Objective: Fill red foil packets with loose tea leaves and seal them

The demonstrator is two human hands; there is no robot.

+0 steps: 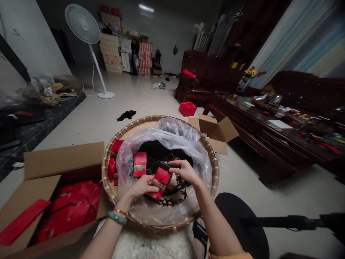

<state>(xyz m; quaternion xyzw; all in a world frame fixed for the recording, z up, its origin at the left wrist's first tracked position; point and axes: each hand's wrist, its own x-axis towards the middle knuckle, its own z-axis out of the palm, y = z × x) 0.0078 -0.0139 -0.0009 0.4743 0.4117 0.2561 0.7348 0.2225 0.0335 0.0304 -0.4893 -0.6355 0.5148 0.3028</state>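
A pale floor (pixel 151 100) is seen across a dim room, with a white fan (pixel 83 25) stood at the back left. In the middle, a small red packet (pixel 162 177) is pinched by the fingers of the left hand (pixel 145 186) and held tilted over dark strands (pixel 153 148). At its top edge, a dark piece (pixel 164 165) is gripped by the fingers of the right hand (pixel 183 169); what it is cannot be told. If that grip is made too loose, the piece could be dropped and lost among the strands, as both are dark. If the packet is squeezed too hard, it could be bent. Just to the left, a second packet (pixel 140 163) could be bumped by the left hand. Around the strands, a clear bag (pixel 201 151) is spread, and its loose edge could be caught by a wrist. If the round basket (pixel 215 172) is knocked by an arm, strands could be spilled.
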